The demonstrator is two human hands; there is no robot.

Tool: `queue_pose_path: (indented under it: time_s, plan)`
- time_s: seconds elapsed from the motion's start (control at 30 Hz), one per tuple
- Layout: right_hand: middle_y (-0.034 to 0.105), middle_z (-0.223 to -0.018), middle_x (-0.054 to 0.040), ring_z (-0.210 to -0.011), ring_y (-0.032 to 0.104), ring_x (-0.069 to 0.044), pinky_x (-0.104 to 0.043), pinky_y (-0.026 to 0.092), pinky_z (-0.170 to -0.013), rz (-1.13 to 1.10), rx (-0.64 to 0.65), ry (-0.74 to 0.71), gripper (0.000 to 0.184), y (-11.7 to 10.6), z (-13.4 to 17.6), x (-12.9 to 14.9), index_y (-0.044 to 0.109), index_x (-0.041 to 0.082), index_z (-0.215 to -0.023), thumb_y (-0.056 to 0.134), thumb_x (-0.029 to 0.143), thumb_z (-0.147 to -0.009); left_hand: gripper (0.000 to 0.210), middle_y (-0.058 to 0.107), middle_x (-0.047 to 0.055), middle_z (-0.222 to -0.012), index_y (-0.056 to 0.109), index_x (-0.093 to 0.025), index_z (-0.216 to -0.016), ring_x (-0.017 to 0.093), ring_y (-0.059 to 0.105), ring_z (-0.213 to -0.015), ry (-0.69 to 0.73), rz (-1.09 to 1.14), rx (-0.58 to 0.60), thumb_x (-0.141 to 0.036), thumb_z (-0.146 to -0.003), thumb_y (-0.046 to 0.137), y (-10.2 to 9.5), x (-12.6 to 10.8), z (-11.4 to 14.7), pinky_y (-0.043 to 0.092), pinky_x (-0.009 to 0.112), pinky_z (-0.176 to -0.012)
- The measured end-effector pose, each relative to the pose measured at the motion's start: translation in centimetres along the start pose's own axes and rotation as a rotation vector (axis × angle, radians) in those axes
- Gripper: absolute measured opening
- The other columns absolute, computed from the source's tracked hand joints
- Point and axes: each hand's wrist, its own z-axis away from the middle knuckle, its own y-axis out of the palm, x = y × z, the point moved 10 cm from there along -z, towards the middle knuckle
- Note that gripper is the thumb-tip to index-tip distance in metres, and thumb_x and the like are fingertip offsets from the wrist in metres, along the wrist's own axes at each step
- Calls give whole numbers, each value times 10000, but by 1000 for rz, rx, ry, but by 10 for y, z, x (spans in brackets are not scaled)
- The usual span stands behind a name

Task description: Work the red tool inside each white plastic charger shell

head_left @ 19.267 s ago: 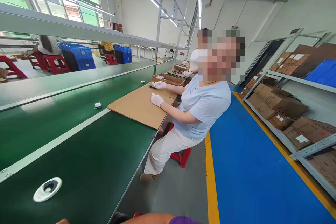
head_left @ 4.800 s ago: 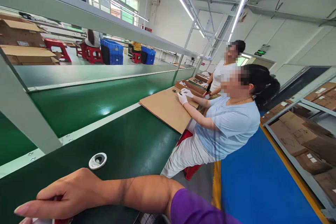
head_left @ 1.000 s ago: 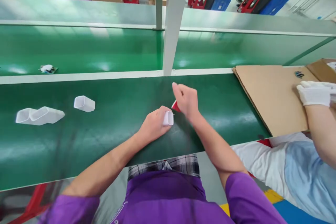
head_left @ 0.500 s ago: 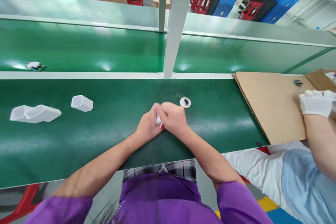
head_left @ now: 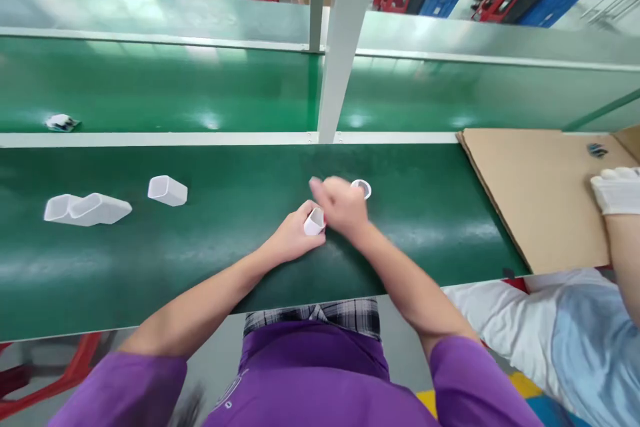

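Note:
My left hand (head_left: 293, 237) is closed around a white hollow plastic tube (head_left: 315, 222), its open end facing up toward me. My right hand (head_left: 344, 208) is beside it, fingers curled and thumb sticking out to the left. It is slightly blurred, and what it grips, if anything, is hidden; a small bit of red shows between the hands. Just behind my right hand lies a white ring (head_left: 367, 188) with a dark centre, partly covered. Further left on the green table (head_left: 225, 240) are a single white tube (head_left: 169, 191) and two more touching tubes (head_left: 103, 209).
A white post (head_left: 341, 47) rises behind my hands from the metal rail (head_left: 200, 140). Flat cardboard (head_left: 540, 200) covers the table's right part, where a co-worker's gloved hand (head_left: 617, 190) rests. A small packet (head_left: 62, 123) lies beyond the rail at left.
My hands were clasped together over the tube. My right hand has shifted up and right, uncovering the tube's open end and partly covering the ring. The whole view has shifted slightly.

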Motion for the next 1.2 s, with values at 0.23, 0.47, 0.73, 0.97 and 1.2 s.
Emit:
queue_pose_path:
  time_s: [0.23, 0.47, 0.73, 0.97, 1.2]
  plan:
    - [317, -477, 14, -464, 294, -73, -262, 226, -492, 28, 4, 71, 594, 1, 0, -5, 262, 171, -539, 263, 531, -1011, 252, 603, 4, -758, 492, -164, -840, 128, 536, -673, 18, 161, 107, -254, -622, 581, 7, -3, 1, 430, 247, -631]
    - [283, -486, 26, -482, 252, -73, -263, 232, -515, -12, 21, 163, 557, 3, 0, -13, 226, 174, -551, 320, 485, -1004, 238, 617, 1, -700, 466, -168, -843, 133, 560, -627, 26, 161, 144, -219, -626, 551, 10, -12, 6, 451, 257, -618]
    - [275, -491, 31, -484, 257, -61, -248, 226, -500, -122, 23, 177, 559, 6, 2, -23, 247, 168, -536, 352, 477, -989, 244, 610, -14, -682, 464, -160, -859, 115, 548, -590, 62, 236, 162, -220, -646, 567, 10, -9, 8, 442, 239, -594]
    - [301, -496, 29, -490, 278, -61, -244, 235, -509, -192, 54, 207, 554, 16, 3, -34, 266, 163, -529, 393, 468, -974, 237, 595, -11, -680, 453, -165, -847, 116, 530, -596, 97, 116, 152, -275, -666, 558, 8, -14, 5, 424, 241, -593]
    - [329, -511, 24, -506, 307, -70, -251, 238, -538, -111, 184, 122, 509, 25, 4, -10, 279, 160, -541, 419, 378, -979, 253, 601, 13, -700, 501, -165, -855, 151, 553, -604, 74, -287, 19, -278, -632, 531, -2, -15, 3, 432, 264, -596]
